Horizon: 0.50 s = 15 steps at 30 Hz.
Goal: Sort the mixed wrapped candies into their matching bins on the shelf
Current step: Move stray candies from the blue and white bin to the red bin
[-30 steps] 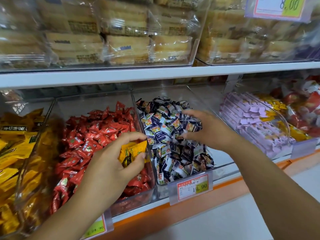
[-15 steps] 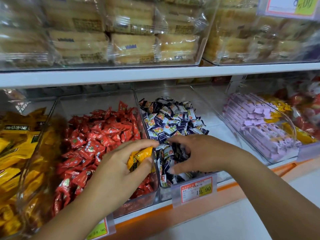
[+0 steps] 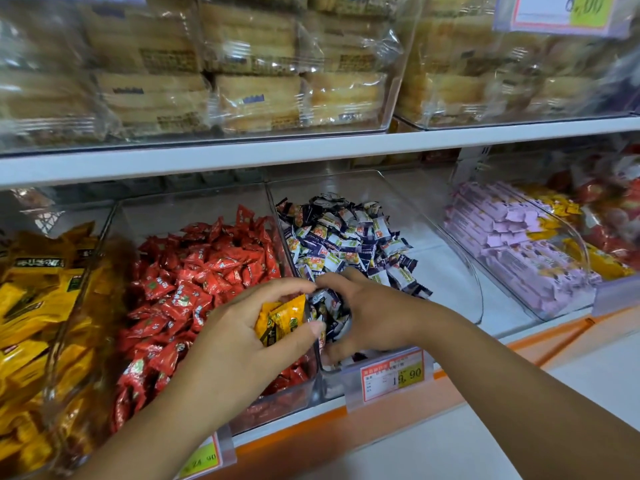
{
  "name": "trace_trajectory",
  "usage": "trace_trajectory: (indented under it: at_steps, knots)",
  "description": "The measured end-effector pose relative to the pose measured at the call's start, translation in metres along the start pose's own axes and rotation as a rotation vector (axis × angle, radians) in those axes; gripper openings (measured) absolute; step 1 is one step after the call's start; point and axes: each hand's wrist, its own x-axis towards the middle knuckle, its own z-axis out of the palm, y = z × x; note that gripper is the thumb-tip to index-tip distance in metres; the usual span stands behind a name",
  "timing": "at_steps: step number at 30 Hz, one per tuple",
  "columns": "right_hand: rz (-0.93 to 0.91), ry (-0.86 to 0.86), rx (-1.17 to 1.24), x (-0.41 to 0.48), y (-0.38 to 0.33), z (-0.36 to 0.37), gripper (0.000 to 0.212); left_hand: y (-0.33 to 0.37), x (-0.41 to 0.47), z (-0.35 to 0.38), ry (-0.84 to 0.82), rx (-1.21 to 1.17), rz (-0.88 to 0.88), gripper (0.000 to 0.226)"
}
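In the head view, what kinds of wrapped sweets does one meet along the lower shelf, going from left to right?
yellow candies → red candies → dark blue and white candies → purple bars → yellow and red packets at the far right.

1. The upper shelf (image 3: 311,154) roofs the bins; I reach in beneath it.
2. A clear wall (image 3: 277,230) stands between the red-candy bin (image 3: 194,206) and the blue-candy bin (image 3: 346,183).
3. Bare floor (image 3: 446,268) lies open right of the blue candies (image 3: 346,237).

The price tag (image 3: 393,374) on the blue-candy bin (image 3: 398,192) reads 19.90. The tag (image 3: 204,459) below the red-candy bin (image 3: 194,211) reads 24.90. The upper-shelf tag (image 3: 561,12) reads 8.00.
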Motion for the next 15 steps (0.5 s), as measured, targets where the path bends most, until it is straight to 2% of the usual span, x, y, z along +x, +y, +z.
trace_trajectory:
  at_steps: [2, 5, 7, 10, 12, 13, 15]
  knots:
    - [-0.003, 0.039, 0.087, -0.001, 0.004, -0.001, 0.078, 0.001, 0.001, 0.0, 0.007, 0.052, -0.013, 0.049]
    - [-0.021, 0.14, 0.179, 0.003, 0.012, -0.002, 0.049, 0.0, 0.0, 0.001, 0.002, 0.081, -0.025, 0.047]
    - [-0.015, 0.207, 0.201, 0.006, 0.016, -0.002, 0.042, -0.001, 0.0, 0.001, -0.01, 0.089, -0.021, 0.045]
    - [0.051, 0.415, 0.274, 0.01, 0.023, -0.013, 0.034, -0.002, 0.001, 0.001, -0.025, 0.065, -0.037, 0.046]
    - [0.084, 0.504, 0.214, 0.003, 0.025, -0.031, 0.026, -0.001, 0.002, 0.0, -0.037, 0.044, -0.055, 0.045]
    - [0.117, 0.475, 0.085, -0.004, 0.025, -0.041, 0.032, 0.0, 0.002, 0.0, -0.043, 0.039, -0.059, 0.045]
    - [0.185, 0.344, -0.25, -0.02, 0.022, -0.053, 0.06, 0.001, 0.002, 0.0, -0.049, 0.032, -0.067, 0.045]
